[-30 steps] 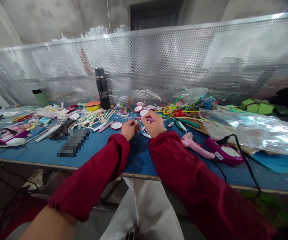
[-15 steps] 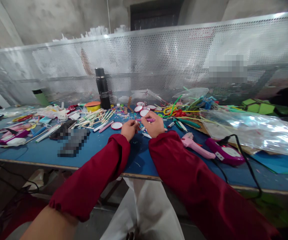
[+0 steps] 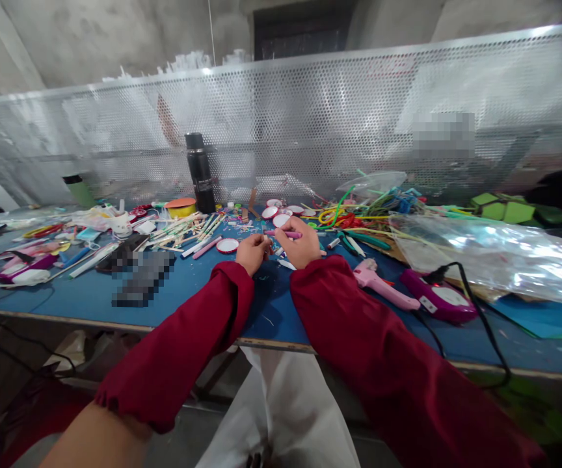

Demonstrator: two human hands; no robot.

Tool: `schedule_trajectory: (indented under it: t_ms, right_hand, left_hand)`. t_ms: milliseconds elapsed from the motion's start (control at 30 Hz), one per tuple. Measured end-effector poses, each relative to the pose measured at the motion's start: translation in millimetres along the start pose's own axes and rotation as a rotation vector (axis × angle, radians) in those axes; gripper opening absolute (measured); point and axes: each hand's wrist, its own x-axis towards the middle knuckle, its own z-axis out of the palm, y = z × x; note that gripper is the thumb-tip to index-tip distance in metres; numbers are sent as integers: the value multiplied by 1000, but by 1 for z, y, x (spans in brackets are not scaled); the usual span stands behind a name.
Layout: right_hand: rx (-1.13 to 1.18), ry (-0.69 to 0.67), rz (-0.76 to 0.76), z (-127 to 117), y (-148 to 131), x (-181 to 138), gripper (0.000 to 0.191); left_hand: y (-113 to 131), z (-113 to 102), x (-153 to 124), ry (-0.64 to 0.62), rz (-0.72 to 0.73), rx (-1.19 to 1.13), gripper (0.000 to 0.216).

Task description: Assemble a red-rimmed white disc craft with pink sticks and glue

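Note:
Both my hands rest close together on the blue table top (image 3: pixel 198 292), in dark red sleeves. My right hand (image 3: pixel 299 248) is closed around a pink stick (image 3: pixel 285 234) that points left toward the other hand. My left hand (image 3: pixel 252 252) is curled, its fingertips pinched on something small at the stick's end that I cannot make out. A white disc with a red rim (image 3: pixel 227 245) lies just left of my left hand.
A black flask (image 3: pixel 200 172) stands at the back against a perforated metal screen (image 3: pixel 359 117). Pink glue guns (image 3: pixel 383 286) with a black cable lie at right beside a clear plastic bag (image 3: pixel 495 253). Loose sticks (image 3: pixel 183 231), more discs and coloured tubes (image 3: pixel 359 218) crowd the table.

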Motion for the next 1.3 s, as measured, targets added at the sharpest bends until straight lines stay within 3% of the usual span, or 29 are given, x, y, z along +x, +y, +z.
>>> schedule_trajectory:
  t_ms: [1300]
  right_hand:
    - [12,-9,7,1,1,0,15]
  left_hand:
    - [2,1,-1,-8,4,4,21]
